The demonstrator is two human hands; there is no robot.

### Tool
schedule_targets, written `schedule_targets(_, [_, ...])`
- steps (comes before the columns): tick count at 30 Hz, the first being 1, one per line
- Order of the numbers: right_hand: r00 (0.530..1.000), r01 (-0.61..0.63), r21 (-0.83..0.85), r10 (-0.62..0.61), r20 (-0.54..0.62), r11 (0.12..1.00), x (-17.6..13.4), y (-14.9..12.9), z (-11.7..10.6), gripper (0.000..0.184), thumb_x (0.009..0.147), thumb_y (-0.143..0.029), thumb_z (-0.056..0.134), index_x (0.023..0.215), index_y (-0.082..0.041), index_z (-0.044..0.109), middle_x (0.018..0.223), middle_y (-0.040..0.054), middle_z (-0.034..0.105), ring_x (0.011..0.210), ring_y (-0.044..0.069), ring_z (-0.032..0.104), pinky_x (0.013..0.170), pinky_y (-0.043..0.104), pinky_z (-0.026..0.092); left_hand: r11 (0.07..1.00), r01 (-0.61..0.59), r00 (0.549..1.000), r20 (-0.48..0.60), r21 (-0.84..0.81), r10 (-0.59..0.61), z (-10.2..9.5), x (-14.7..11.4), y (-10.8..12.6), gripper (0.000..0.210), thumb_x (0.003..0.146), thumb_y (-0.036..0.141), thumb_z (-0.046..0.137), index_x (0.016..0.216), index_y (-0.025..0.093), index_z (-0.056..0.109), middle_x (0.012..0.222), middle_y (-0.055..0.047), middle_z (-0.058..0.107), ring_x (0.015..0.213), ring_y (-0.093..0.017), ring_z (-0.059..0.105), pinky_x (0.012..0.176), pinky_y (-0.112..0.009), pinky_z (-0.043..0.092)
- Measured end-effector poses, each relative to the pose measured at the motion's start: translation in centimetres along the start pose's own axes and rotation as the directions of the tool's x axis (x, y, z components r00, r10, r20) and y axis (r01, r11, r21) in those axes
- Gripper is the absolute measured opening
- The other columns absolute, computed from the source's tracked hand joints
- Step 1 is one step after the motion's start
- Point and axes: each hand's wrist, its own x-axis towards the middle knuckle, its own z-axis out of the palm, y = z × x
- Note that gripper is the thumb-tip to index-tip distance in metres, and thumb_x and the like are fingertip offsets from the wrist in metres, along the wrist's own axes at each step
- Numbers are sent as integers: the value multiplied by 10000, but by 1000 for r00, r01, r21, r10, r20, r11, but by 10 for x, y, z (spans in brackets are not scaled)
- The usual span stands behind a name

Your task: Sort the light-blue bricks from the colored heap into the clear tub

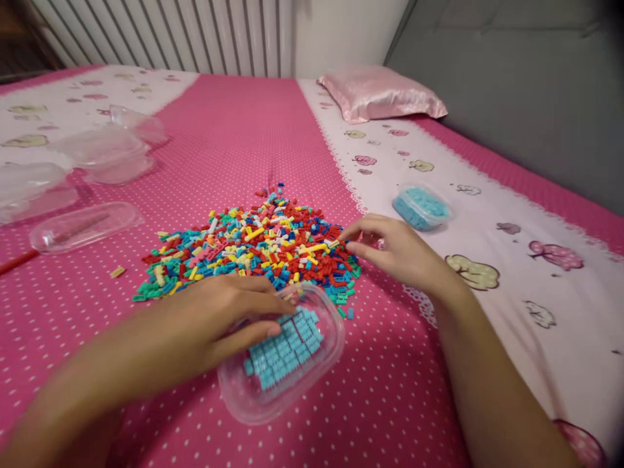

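The half-spread left hand (234, 307) touches blue bricks (285, 354) before the brick pile (258, 244). At its right, the right hand (397, 246) is narrow, its hold unclear.

Brick pile (263, 244) central on bed (390, 403); tray (244, 400) before it, bricks inside; tub (410, 216) right; containers (104, 146) left; pillow (380, 94) behind, right.

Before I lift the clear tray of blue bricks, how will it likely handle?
The clear tray looks like thin plastic, so it's probably light and may flex slightly. The blue bricks sit in neat rows and could slide out of line if it tilts. Its low, wide shape suggests it's unlikely to roll.
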Motion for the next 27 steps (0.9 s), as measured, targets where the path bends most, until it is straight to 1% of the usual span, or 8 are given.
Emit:
schedule_targets(4, [994, 12, -13, -10, 106, 1000, -1, 3, 8, 168, 877, -140, 673, 1024, -202, 728, 946, 24, 702, 809, 145, 613, 779, 305, 494, 997, -13, 1000, 2, -72, 13, 2, 1, 2, 297, 1038, 425, 469, 1264, 402, 661, 1207, 70, 728, 1092, -130, 690, 896, -228, 541])
schedule_targets(9, [1000, 25, -65, -26, -13, 998, 8, 15, 33, 244, 939, -276, 651, 1172, -216, 693, 1116, 91, 647, 1075, 232, 585, 1001, 441, 468, 986, -133, 990, -64, -102, 127, 14, 10, 5, 277, 1031, 365, 497, 1200, 320, 711, 1109, -7, 738, 1045, -160, 690, 913, -252, 526])
schedule_targets(12, [998, 65, -73, -67, -18, 995, 13, 21, 50, 311, 975, -294, 595, 1277, -269, 665, 1269, 94, 615, 1234, 256, 520, 1109, 497, 399, 978, -166, 986, -51, -123, 161, 16, 12, 4, 272, 1032, 364, 495, 1179, 312, 717, 1129, -15, 724, 1071, -166, 677, 930, -253, 515])
schedule_targets(15, [995, 98, -79, -98, 1, 992, 14, 23, 57, 239, 959, -273, 618, 1174, -291, 719, 1302, 76, 609, 1263, 259, 502, 1117, 500, 390, 977, -162, 986, -50, -137, 157, 6, 9, -2, 277, 1042, 374, 474, 1159, 331, 722, 1270, 10, 678, 1144, -152, 648, 980, -242, 487])
schedule_targets(18, [994, 104, -88, -106, -16, 991, 15, 24, 57, 144, 938, -288, 651, 1044, -227, 727, 1218, 72, 629, 1197, 252, 530, 1068, 503, 416, 977, -164, 967, -217, -138, 131, -5, 6, -18, 275, 1044, 371, 472, 1080, 299, 734, 1224, 21, 689, 1098, -131, 645, 960, -236, 481])
schedule_targets(22, [994, 103, -84, -106, -30, 991, 16, 21, 56, 200, 956, -365, 625, 996, -180, 691, 1146, 60, 651, 1118, 224, 572, 1022, 484, 440, 998, 35, 858, -514, 42, -8, -3, 11, -45, 304, 1032, 392, 474, 1011, 213, 719, 1066, -25, 714, 1027, -191, 628, 953, -359, 465])
schedule_targets(24, [994, 101, -62, -103, -35, 993, 16, 19, 56, 220, 973, -380, 598, 1009, -185, 693, 1117, 56, 663, 1090, 216, 584, 1010, 474, 445, 983, 131, 838, -544, 130, -40, 3, 14, -55, 297, 1027, 361, 468, 1020, 202, 718, 1072, -43, 710, 1039, -226, 613, 955, -412, 454])
schedule_targets(27, [994, 94, 0, -94, -62, 996, 16, 14, 56, 246, 991, -384, 563, 1041, -192, 710, 1062, 56, 680, 1055, 218, 597, 975, 460, 453, 969, 190, 845, -528, 157, -80, 10, 18, -59, 263, 1019, 321, 486, 1088, 202, 710, 1138, -53, 701, 1096, -237, 606, 990, -427, 445])
